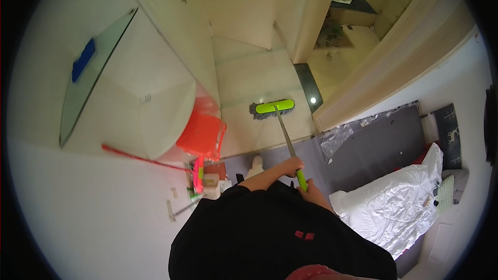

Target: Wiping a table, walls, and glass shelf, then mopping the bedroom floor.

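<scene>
A mop with a bright green head plate (274,106) and a grey shaggy pad rests on the pale tiled floor (249,81). Its grey pole (286,136) slants back towards me and ends in a green grip (301,181). My left hand (293,166) is closed around the pole near the top of that grip. Lower down, close to my body, my right hand (311,193) holds the grip's end. Part of the fingers is hidden on both hands.
Left stand a red plastic stool (204,134) and a long red-handled tool (148,158). A glass shelf (97,74) juts from the wall. A dark threshold (309,85) borders another tiled room. Right lie crumpled clear plastic (337,140) and white bedding (389,198).
</scene>
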A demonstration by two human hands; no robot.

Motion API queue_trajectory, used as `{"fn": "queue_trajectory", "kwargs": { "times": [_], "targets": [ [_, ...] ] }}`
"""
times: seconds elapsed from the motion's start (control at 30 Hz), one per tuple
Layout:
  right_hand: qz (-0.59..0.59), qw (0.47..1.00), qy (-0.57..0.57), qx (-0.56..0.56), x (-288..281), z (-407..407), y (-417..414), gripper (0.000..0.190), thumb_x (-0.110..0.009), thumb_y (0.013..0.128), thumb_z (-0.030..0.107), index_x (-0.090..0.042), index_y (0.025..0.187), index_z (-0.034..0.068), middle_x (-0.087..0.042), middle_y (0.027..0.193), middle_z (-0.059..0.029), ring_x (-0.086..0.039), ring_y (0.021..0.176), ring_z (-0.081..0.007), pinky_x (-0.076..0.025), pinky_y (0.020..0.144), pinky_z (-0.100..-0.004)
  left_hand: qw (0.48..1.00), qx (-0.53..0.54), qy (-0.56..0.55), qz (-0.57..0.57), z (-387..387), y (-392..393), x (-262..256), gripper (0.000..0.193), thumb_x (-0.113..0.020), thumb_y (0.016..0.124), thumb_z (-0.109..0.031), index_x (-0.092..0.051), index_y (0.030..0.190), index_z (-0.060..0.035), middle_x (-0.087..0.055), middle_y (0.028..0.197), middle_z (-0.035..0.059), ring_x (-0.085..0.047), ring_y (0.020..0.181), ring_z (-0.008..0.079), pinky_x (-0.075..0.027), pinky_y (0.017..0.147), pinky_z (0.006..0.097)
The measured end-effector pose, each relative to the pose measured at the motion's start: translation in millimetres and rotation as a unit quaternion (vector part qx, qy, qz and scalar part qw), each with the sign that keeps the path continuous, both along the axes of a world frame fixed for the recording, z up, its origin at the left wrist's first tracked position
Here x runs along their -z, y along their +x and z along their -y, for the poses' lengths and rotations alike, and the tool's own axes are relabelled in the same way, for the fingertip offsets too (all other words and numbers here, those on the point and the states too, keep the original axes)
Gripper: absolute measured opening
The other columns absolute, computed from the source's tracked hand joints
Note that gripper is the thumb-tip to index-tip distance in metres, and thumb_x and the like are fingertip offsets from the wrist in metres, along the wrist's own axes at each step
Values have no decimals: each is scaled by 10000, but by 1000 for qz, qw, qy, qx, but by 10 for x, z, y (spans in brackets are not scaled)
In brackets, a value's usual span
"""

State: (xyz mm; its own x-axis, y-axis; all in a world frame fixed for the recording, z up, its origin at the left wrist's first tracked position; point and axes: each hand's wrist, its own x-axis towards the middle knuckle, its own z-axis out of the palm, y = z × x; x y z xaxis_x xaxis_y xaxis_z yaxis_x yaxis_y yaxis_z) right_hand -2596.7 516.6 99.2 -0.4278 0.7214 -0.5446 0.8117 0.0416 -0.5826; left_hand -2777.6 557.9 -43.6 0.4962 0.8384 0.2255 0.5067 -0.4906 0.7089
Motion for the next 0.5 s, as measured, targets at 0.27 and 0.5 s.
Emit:
{"fn": "queue_trajectory", "kwargs": {
  "times": [0.27, 0.5],
  "targets": [
    [-267, 890, 352, -115, -668, -972, -1758, 299, -682, 730, 175, -563, 978, 59, -587, 917, -152, -587, 853, -368, -468, 769, -410, 999, -48, -20, 15, -759, -1548, -352, 173, -684, 602, -218, -555, 650, -112, -574, 730, 90, -552, 788, 324, -436, 727, 420],
    [-418, 872, 83, -239, -124, -2028, -2544, 138, -619, 738, 79, -513, 655, 49, -528, 675, -115, -536, 697, -314, -415, 646, -408, 981, -167, -8, 95, -1455, -2336, -421, 173, -677, 637, -132, -518, 664, -71, -544, 700, 91, -542, 762, 295, -420, 827, 396]
  ]
}}
